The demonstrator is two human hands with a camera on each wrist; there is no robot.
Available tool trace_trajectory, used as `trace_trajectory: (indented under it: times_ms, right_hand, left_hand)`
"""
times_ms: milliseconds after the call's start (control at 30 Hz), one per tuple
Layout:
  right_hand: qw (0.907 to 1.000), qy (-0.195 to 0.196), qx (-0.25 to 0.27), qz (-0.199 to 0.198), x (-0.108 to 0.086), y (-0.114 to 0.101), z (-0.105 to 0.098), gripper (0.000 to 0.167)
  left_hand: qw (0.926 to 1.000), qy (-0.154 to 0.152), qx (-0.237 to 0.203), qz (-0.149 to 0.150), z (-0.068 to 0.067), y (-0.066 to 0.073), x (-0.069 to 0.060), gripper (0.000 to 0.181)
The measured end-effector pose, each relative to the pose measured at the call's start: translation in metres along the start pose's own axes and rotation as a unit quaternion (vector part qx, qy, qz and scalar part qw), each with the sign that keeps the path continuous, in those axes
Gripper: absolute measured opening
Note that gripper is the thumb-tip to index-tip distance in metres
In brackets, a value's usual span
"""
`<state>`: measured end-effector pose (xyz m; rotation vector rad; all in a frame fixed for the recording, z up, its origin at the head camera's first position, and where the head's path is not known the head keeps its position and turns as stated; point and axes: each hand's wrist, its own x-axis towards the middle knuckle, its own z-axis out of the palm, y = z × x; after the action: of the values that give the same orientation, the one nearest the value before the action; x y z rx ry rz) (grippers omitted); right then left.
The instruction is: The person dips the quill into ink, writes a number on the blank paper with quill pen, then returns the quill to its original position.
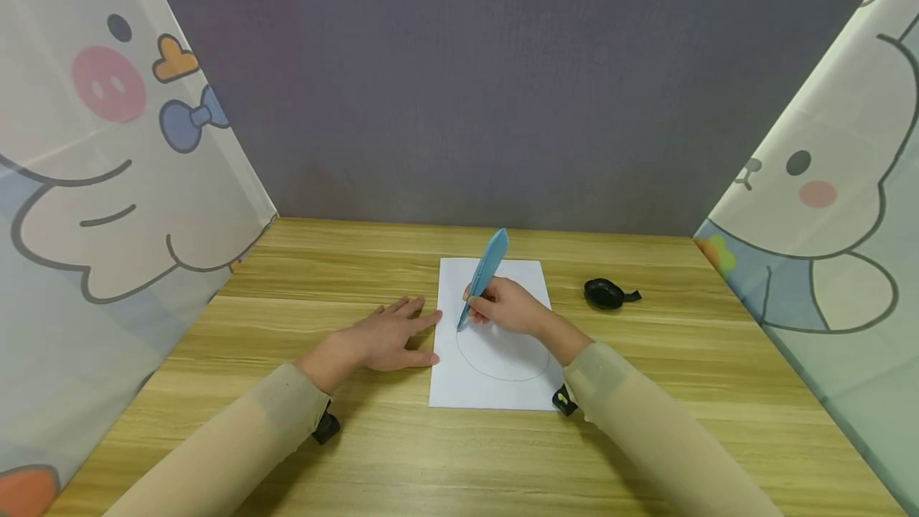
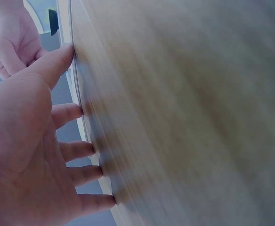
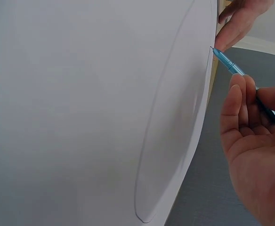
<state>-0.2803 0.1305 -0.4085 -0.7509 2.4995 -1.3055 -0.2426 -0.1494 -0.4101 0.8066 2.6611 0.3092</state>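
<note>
A blue feather-shaped pen (image 1: 487,268) is pinched between the thumb and fingers of my right hand (image 1: 511,306). Its tip touches a sheet of white paper (image 1: 459,389), at the left end of a thin curved line (image 1: 495,377). In the right wrist view the pen (image 3: 229,62) meets the sheet near its edge, and the long curve shows across the paper. My left hand (image 1: 391,337) rests on the table with fingers spread, thumb and index fingertip at the sheet's left edge. The left wrist view shows the fingertips (image 2: 110,200) pressing on the wood.
The wooden table (image 1: 402,461) runs back to a dark grey panel (image 1: 488,86). A small round black object with a short strap (image 1: 605,294) lies right of the paper. Cartoon-printed cloth panels (image 1: 108,182) stand on both sides.
</note>
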Motion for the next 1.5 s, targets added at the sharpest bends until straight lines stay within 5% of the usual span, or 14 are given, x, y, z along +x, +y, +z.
trace_trajectory:
  times_ms: [500, 767, 1033, 1500]
  right_hand:
    - [0.9983, 0.038, 0.045, -0.004, -0.009, 0.01, -0.02, 0.03]
    - [0.9897, 0.051, 0.13, 0.029, -0.033, 0.019, -0.045, 0.037]
    - [0.9832, 0.092, 0.137, 0.077, -0.06, 0.04, -0.067, 0.044]
    - [0.9793, 0.124, 0.148, 0.061, -0.107, 0.062, -0.098, 0.046]
  left_hand:
    - [1.0, -0.002, 0.005, -0.001, 0.001, 0.001, 0.001, 0.084]
    - [1.0, -0.005, 0.003, 0.001, 0.003, -0.003, 0.0, 0.085]
    - [1.0, -0.005, 0.002, 0.005, 0.002, -0.001, -0.002, 0.085]
    - [1.0, -0.001, 0.001, 0.005, 0.002, -0.001, -0.001, 0.084]
